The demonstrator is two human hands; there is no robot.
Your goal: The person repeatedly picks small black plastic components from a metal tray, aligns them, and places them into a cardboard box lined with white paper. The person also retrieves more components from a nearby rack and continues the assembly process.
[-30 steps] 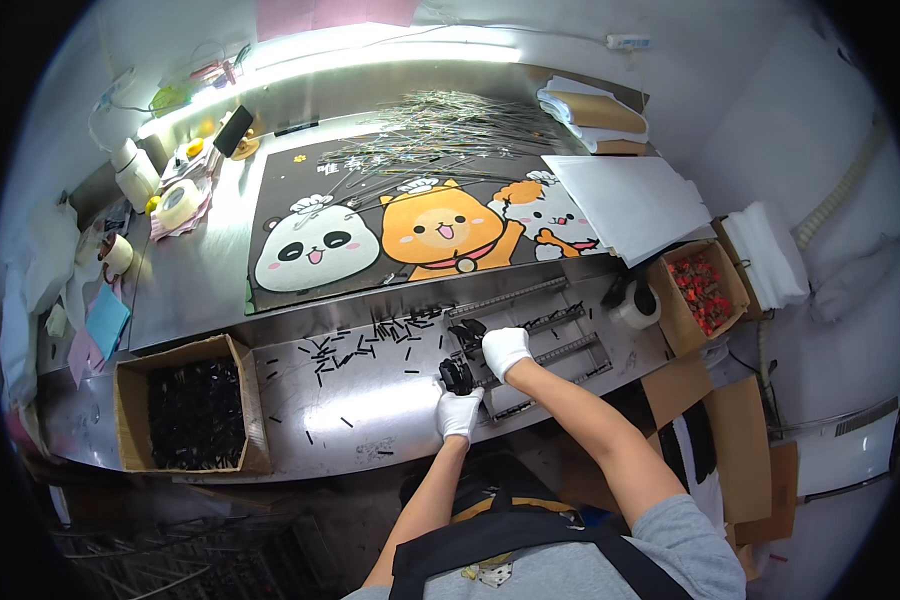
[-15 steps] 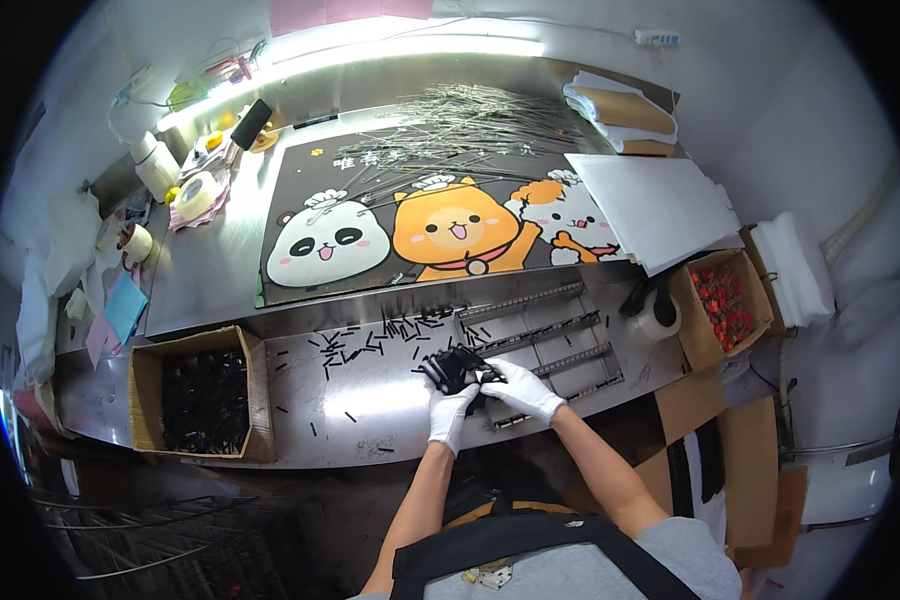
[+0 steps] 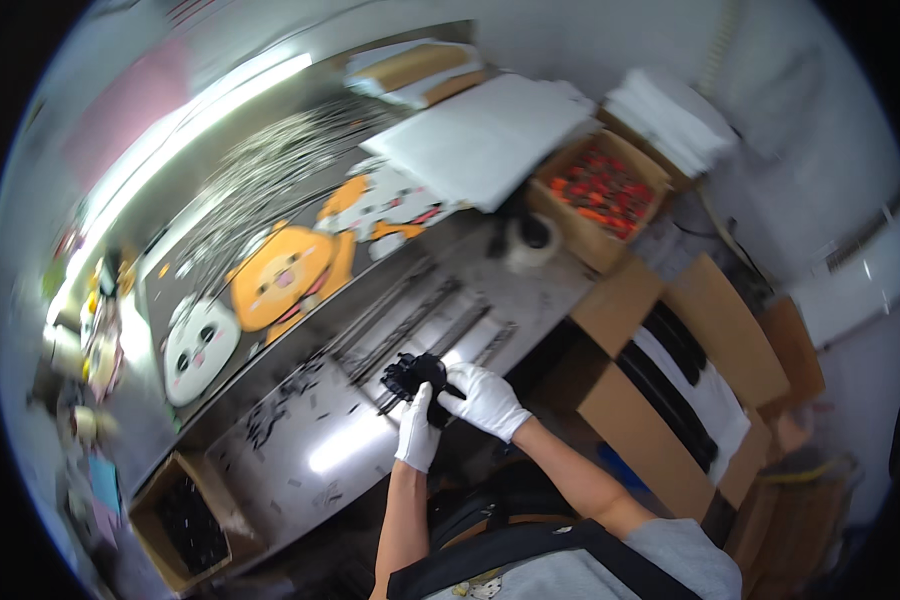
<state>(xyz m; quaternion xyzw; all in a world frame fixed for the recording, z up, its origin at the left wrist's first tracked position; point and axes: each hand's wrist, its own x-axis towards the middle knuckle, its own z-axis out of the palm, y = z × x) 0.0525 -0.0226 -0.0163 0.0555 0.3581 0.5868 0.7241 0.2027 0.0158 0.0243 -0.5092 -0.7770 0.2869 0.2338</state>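
Both my hands wear white gloves and meet at a bundle of short black pieces [image 3: 408, 376] above the bench's front edge. My left hand [image 3: 419, 428] is closed round the bundle from below, its thumb upright against it. From the right, my right hand [image 3: 486, 400] closes its fingers on the bundle's near end; the fingertips are partly hidden. Blur hides the pieces' exact kind. Just behind the bundle, a metal rack with slotted bars [image 3: 440, 318] lies on the steel bench [image 3: 300, 455]. Similar loose black pieces [image 3: 280, 402] are scattered left of the rack.
An open carton [image 3: 595, 405] with long black bundles stands at the right. Behind it is a box of red pieces [image 3: 610, 192], beside a roll of tape [image 3: 532, 243]. A box of black pieces [image 3: 185, 525] sits lower left. Thin metal rods [image 3: 270, 165] lie on the cartoon mat.
The view has swung to the right and turned, bringing the open carton further in. Both hands still hold the black bundle; my right hand now shows more of its back.
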